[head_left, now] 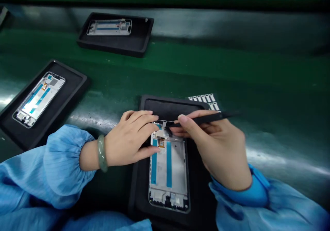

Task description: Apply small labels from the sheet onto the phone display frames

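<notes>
A silver phone frame [177,169] with blue strips lies in a black tray [140,189] in front of me. My left hand [129,138] rests on the upper left part of the frame, its fingers stretched out and apart, holding nothing. Between thumb and fingers, my right hand [219,141] grips black tweezers [203,119]. Their tips touch down near the top of the frame, by a small light-coloured piece [164,124]. Just below sits an orange flex connector [161,142]. My fingers partly cover the frame's upper end.
Behind the tray lies a sheet of small white labels [202,98], partly hidden by my right hand. A second black tray [74,86] with a phone frame [40,98] stands at left. Farther back, another tray [140,35] holds a similar frame [109,27]. The bench [257,73] is green.
</notes>
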The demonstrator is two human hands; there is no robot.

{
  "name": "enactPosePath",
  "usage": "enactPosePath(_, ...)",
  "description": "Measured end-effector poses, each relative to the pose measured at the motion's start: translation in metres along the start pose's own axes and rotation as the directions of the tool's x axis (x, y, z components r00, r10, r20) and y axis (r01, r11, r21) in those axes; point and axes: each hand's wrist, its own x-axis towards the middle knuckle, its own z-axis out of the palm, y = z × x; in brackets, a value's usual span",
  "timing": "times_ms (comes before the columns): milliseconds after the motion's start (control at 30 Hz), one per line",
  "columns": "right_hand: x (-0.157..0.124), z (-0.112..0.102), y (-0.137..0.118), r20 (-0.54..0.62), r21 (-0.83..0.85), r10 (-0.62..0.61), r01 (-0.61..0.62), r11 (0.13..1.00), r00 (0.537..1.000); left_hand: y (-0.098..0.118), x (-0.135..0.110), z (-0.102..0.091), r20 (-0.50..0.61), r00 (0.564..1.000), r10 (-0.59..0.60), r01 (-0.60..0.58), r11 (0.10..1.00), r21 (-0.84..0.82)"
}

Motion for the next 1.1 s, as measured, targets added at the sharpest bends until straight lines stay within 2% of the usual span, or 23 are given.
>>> enactPosePath(167,-0.0033,0.0025,-0.0019,0.007,-0.127,-0.050,0.051,0.991,0.999,0.0010,0.0006,-0.0006,-0.011,1.000,-0.006,0.006,1.000,-0.003)
enactPosePath(800,-0.0043,0.0046,-0.0033,-0.010,-0.164,-0.086,0.083,0.983,0.996,0.0017,-0.0001,-0.0004,-0.003,1.000,0.001,-0.001,1.000,0.009)
enactPosePath(1100,-0.0031,0.0043,-0.0036,-0.005,-0.222,-0.145,0.140,0.965,0.989,0.0008,0.0006,0.0002,0.000,0.999,0.049,-0.049,0.995,0.082)
